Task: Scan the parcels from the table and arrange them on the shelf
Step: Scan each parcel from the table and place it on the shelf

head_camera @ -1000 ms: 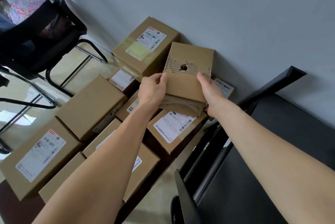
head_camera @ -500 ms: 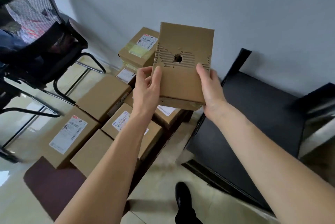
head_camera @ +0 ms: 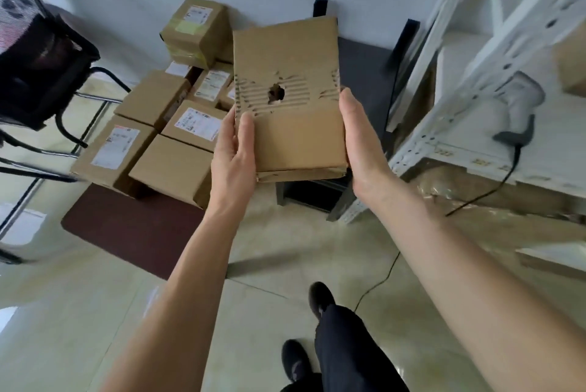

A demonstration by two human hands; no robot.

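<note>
I hold a flat brown cardboard parcel (head_camera: 295, 134) in the air in front of me; its top face is torn, with a hole in the middle. My left hand (head_camera: 233, 153) grips its left edge, thumb on top. My right hand (head_camera: 358, 144) grips its right edge. Several brown parcels (head_camera: 172, 166), some with white labels, lie on a low dark table (head_camera: 126, 226) to the left. A white metal shelf (head_camera: 469, 150) stands at the right, with a white handheld scanner (head_camera: 520, 103) lying on it.
A black mesh chair (head_camera: 41, 74) stands at the far left. A dark low stand (head_camera: 364, 74) sits against the wall between table and shelf. The scanner's black cable (head_camera: 475, 198) hangs down to the tiled floor. My feet (head_camera: 317, 299) are below.
I have lifted the torn parcel off the pile and stepped back, turning right. The shelf and scanner have come into view and the table now lies further left.
</note>
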